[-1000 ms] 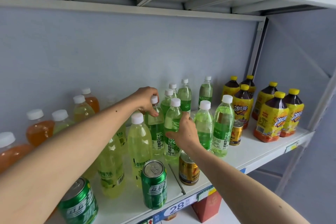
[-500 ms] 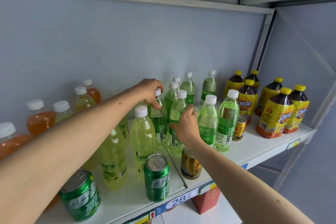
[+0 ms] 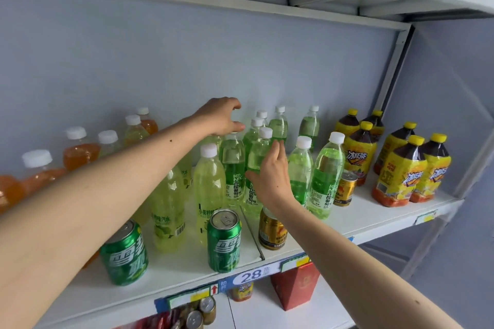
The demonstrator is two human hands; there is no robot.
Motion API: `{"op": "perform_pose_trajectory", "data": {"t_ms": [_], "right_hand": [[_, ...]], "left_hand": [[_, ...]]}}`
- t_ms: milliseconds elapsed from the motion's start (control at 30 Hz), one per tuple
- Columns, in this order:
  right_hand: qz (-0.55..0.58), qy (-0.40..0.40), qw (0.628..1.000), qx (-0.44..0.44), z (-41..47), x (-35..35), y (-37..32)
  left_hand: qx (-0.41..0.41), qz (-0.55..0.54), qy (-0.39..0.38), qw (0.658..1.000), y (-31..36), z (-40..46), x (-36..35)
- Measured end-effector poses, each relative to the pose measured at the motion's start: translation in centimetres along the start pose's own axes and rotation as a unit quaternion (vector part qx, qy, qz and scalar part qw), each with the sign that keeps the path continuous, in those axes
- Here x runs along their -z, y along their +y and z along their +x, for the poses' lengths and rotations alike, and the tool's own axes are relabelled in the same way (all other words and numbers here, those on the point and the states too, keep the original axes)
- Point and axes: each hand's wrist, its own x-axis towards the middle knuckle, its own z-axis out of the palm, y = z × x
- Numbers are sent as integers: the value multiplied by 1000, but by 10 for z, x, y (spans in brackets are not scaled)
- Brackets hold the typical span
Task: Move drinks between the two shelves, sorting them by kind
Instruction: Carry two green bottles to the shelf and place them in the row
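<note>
On the lower shelf [image 3: 267, 310], cut off by the frame, small cans and a red box [image 3: 294, 286] show only partly. On the upper shelf [image 3: 374, 222], two green cans [image 3: 224, 240] stand nearest, then two gold cans [image 3: 271, 231], one half hidden behind the right arm. The right hand [image 3: 270, 173] lies against a green bottle [image 3: 258, 165], fingers spread loosely, not closed. The left hand [image 3: 222, 116] hovers over another green bottle's top, fingers curled part open; the cap is hidden, so contact is unclear. Far right stand seven tea bottles [image 3: 398, 173]; orange bottles [image 3: 80, 149] at left are cut off.
</note>
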Motion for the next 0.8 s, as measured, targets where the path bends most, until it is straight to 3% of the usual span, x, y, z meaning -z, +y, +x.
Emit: {"op": "perform_pose_trajectory", "data": {"t_ms": [200, 800], "right_hand": [[-4, -16, 998, 66, -23, 12, 2], [-7, -77, 988, 135, -105, 13, -8]], "left_hand": [[4, 16, 77, 997, 19, -45, 9], [123, -2, 83, 989, 1, -207, 6]]}}
